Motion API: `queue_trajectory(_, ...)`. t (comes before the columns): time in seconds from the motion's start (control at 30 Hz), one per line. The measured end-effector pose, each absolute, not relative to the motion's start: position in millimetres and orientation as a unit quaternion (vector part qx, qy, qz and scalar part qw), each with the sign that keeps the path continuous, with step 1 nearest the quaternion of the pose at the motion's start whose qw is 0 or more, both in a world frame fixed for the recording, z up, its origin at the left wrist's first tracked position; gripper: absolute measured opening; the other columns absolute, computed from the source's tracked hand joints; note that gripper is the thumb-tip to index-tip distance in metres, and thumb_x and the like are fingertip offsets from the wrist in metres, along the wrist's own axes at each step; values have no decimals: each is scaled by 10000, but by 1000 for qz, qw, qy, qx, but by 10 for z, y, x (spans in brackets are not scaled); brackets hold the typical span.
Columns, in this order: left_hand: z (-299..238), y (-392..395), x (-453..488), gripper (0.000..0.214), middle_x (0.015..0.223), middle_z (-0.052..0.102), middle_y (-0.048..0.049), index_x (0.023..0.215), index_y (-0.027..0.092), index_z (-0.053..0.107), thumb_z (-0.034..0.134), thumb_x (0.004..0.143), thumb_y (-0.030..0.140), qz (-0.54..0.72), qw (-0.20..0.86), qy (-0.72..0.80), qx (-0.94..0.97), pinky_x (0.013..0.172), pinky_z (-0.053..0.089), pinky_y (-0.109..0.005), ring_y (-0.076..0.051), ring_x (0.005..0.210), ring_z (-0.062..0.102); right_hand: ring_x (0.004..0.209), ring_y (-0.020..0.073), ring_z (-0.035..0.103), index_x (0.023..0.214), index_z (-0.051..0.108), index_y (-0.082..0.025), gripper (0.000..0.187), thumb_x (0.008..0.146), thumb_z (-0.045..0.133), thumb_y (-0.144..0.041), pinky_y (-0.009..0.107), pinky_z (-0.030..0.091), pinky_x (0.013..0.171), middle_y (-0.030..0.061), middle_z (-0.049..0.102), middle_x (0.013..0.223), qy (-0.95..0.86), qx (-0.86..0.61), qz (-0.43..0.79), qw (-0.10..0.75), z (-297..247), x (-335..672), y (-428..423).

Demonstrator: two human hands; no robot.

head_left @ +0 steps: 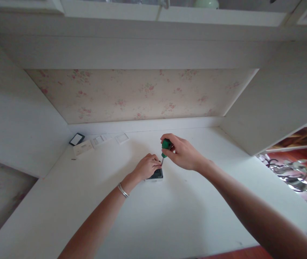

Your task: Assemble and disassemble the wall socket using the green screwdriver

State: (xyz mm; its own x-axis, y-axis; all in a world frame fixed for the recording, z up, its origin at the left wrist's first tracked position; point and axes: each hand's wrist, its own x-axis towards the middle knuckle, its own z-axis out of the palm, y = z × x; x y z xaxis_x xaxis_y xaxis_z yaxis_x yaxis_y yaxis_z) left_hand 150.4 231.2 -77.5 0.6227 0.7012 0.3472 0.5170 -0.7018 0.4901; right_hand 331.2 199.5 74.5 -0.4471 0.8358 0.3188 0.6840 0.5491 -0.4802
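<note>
My right hand (pixel 182 153) is closed round a green-handled screwdriver (pixel 165 145), held nearly upright with its tip down on a small dark square wall-switch part (pixel 157 175) lying on the white desk (pixel 169 216). My left hand (pixel 148 166) rests on top of that part, fingers curled over its upper edge and pressing it down. A silver bracelet (pixel 122 190) circles my left wrist. Most of the part is hidden under my left fingers.
At the back left of the desk lie a dark-framed plate (pixel 77 139), a cream switch plate (pixel 83 147) and several white frames (pixel 121 137). Floral wallpaper backs the alcove. White cabinet walls close in left and right. A shiny chandelier (pixel 290 174) shows beyond the right edge.
</note>
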Motion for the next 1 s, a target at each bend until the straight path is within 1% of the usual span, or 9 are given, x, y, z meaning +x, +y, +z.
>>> queue_trajectory(0.23, -814, 2324, 1489, 195, 871, 636, -11, 858, 252, 726, 547, 892, 320, 260, 167, 348, 885, 838, 425, -296, -150, 865, 541, 733, 146, 565, 1143, 469, -212, 328, 818, 480, -167, 267, 408, 677, 52, 621, 986, -847, -439, 149, 262, 725, 3305, 2008)
queue_trajectory(0.37, -838, 2319, 1478, 183, 859, 640, -13, 845, 248, 726, 561, 885, 315, 268, 162, 350, 883, 821, 428, -297, -150, 849, 544, 718, 142, 555, 1150, 466, -212, 338, 816, 475, -160, 268, 403, 676, 51, 617, 988, -853, -429, 150, 257, 738, 3290, 2019)
queue_trajectory(0.6, -814, 2310, 1477, 144, 856, 642, -7, 826, 235, 718, 592, 868, 289, 255, 148, 327, 898, 836, 414, -290, -147, 859, 551, 690, 134, 534, 1151, 469, -211, 359, 799, 484, -142, 255, 384, 659, 45, 613, 976, -865, -414, 151, 240, 772, 3258, 2009)
queue_trajectory(0.87, -741, 2284, 1427, 184, 877, 629, -22, 865, 221, 713, 544, 894, 288, 239, 141, 330, 902, 846, 426, -301, -157, 872, 546, 682, 132, 524, 1139, 469, -204, 371, 779, 468, -115, 251, 369, 653, 42, 611, 970, -861, -420, 142, 248, 751, 3249, 2048)
queue_trajectory(1.0, -735, 2282, 1426, 183, 871, 630, -24, 856, 226, 716, 546, 892, 284, 237, 138, 329, 904, 845, 432, -307, -161, 872, 549, 672, 135, 516, 1136, 476, -207, 359, 785, 470, -134, 256, 362, 649, 47, 614, 980, -864, -421, 136, 241, 758, 3231, 2054)
